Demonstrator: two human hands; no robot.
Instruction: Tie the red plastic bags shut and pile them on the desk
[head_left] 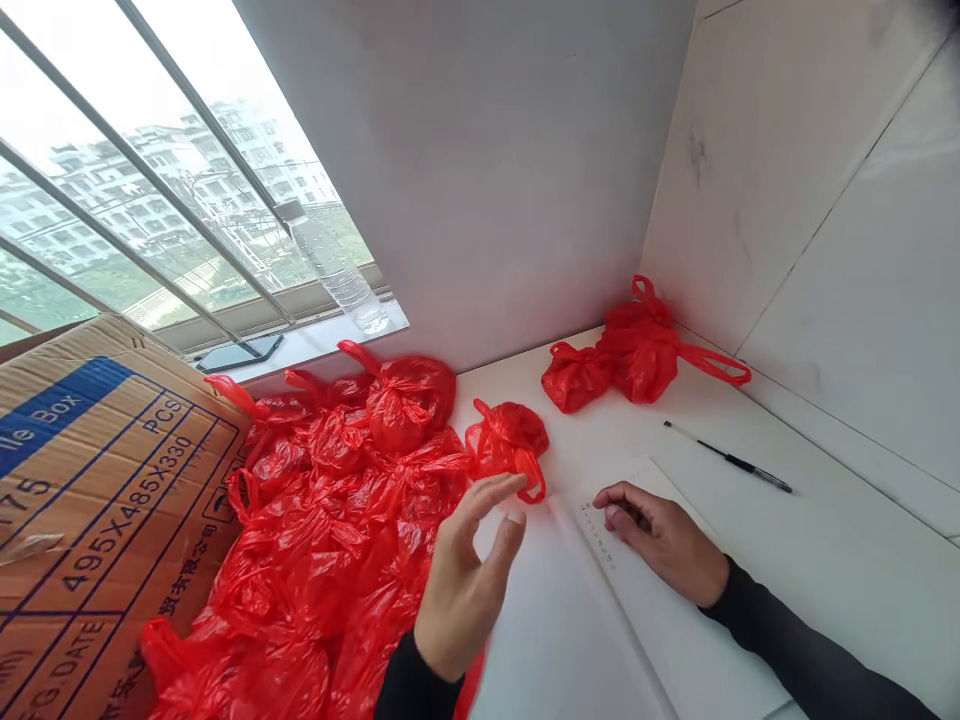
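My left hand hovers over the left page of an open notebook, thumb and fingers apart with nothing between them. Just beyond its fingertips sits a small knotted red plastic bag. My right hand rests on the right page, its fingers curled in toward the thumb and no object showing in them. A column of small handwritten marks runs beside its fingertips near the notebook's fold. To the right of the notebook a black pen lies on the white table.
Many tied red bags are heaped on the left, against a cardboard box. More red bags sit in the back corner. A water bottle and a phone are on the sill of the barred window.
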